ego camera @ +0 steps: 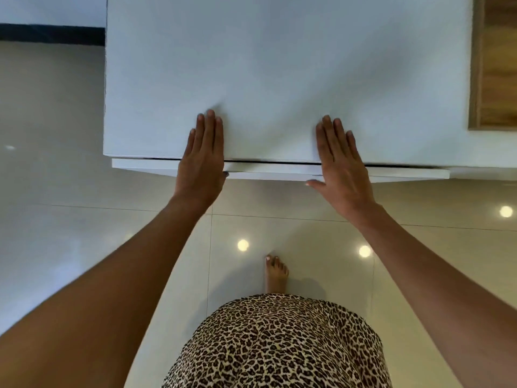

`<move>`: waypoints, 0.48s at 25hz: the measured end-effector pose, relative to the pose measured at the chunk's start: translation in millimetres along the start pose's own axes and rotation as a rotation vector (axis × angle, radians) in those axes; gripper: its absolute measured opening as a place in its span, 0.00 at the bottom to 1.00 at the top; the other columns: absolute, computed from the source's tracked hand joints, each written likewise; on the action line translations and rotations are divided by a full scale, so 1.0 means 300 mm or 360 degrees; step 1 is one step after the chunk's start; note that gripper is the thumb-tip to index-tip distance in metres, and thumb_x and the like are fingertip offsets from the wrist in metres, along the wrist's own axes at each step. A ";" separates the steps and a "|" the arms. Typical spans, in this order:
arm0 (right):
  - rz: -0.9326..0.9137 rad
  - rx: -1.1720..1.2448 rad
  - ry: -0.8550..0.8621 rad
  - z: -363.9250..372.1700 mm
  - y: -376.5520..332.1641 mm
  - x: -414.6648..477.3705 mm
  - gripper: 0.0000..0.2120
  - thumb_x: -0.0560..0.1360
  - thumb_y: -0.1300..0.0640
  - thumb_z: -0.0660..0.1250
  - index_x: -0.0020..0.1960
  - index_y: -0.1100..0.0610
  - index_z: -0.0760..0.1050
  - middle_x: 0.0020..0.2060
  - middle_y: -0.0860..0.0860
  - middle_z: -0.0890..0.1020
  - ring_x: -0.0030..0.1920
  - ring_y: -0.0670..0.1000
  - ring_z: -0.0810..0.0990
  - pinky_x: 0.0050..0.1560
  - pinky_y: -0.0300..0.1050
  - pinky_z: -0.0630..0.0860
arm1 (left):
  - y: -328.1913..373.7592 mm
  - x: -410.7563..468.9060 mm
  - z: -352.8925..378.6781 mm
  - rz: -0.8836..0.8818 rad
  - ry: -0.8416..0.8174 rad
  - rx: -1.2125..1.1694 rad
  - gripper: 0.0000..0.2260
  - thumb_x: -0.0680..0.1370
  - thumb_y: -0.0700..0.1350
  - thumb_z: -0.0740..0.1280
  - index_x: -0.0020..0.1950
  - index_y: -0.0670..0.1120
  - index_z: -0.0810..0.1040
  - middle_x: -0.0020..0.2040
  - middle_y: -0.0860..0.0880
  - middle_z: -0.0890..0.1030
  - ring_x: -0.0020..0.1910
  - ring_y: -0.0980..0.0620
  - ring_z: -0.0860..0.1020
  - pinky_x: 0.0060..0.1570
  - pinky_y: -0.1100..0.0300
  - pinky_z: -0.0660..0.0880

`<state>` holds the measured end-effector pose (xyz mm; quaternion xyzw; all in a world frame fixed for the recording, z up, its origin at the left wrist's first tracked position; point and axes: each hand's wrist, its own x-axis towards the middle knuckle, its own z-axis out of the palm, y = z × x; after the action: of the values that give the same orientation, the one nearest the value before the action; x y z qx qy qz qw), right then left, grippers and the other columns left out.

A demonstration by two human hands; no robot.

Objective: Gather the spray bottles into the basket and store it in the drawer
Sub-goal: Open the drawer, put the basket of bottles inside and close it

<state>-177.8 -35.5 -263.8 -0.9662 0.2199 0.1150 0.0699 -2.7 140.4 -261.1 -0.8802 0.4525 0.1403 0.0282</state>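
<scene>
A white cabinet (279, 65) fills the upper middle of the head view. Its white drawer front (265, 170) sticks out a narrow strip past the top's front edge, with a thin dark gap between them. My left hand (202, 161) lies flat with straight fingers across the cabinet's front edge and the drawer front. My right hand (340, 161) lies flat the same way further right, thumb spread along the drawer front. No spray bottles and no basket are in view.
Glossy beige floor tiles (56, 163) surround the cabinet, with ceiling lights mirrored in them. A wooden panel (495, 63) stands at the upper right. A dark strip (50, 35) runs at the upper left. My bare foot (277, 275) stands below the drawer.
</scene>
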 end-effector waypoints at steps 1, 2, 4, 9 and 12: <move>0.0005 0.0029 0.0023 -0.005 0.011 0.019 0.51 0.64 0.53 0.76 0.74 0.64 0.47 0.75 0.61 0.53 0.75 0.61 0.50 0.75 0.55 0.48 | -0.005 0.012 -0.003 0.0015 -0.0004 0.0003 0.42 0.71 0.41 0.70 0.73 0.36 0.42 0.76 0.36 0.46 0.75 0.39 0.45 0.73 0.50 0.46; 0.0009 0.0067 0.0046 -0.008 0.017 0.032 0.50 0.63 0.54 0.77 0.74 0.65 0.49 0.75 0.62 0.55 0.75 0.61 0.52 0.75 0.55 0.49 | -0.008 0.016 -0.003 0.0024 0.0006 0.0016 0.43 0.71 0.40 0.71 0.73 0.36 0.43 0.76 0.36 0.47 0.75 0.39 0.46 0.73 0.51 0.47; 0.0013 0.0111 0.0090 -0.007 0.019 0.041 0.50 0.61 0.56 0.78 0.73 0.66 0.53 0.73 0.63 0.59 0.74 0.63 0.55 0.74 0.57 0.52 | -0.011 0.013 0.001 0.0027 0.0026 0.0062 0.43 0.70 0.40 0.72 0.73 0.36 0.44 0.75 0.35 0.49 0.75 0.38 0.48 0.73 0.50 0.50; 0.0050 0.0025 0.0255 0.010 0.001 0.047 0.44 0.59 0.58 0.79 0.69 0.67 0.62 0.68 0.65 0.69 0.69 0.65 0.66 0.70 0.60 0.60 | -0.011 0.021 0.007 0.0023 0.0161 0.0236 0.37 0.69 0.37 0.72 0.71 0.34 0.55 0.72 0.34 0.61 0.72 0.37 0.61 0.69 0.51 0.63; 0.0092 -0.0070 0.0377 0.011 -0.006 0.056 0.40 0.57 0.59 0.80 0.65 0.67 0.69 0.63 0.64 0.75 0.64 0.64 0.73 0.65 0.62 0.69 | -0.007 0.032 0.025 0.0113 0.0301 0.0501 0.31 0.65 0.39 0.77 0.64 0.34 0.70 0.63 0.36 0.76 0.62 0.41 0.75 0.58 0.55 0.76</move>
<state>-163.0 -40.3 -271.0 -0.9676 0.2517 0.0069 0.0188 2.7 135.3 -271.0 -0.8577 0.5002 -0.0147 0.1180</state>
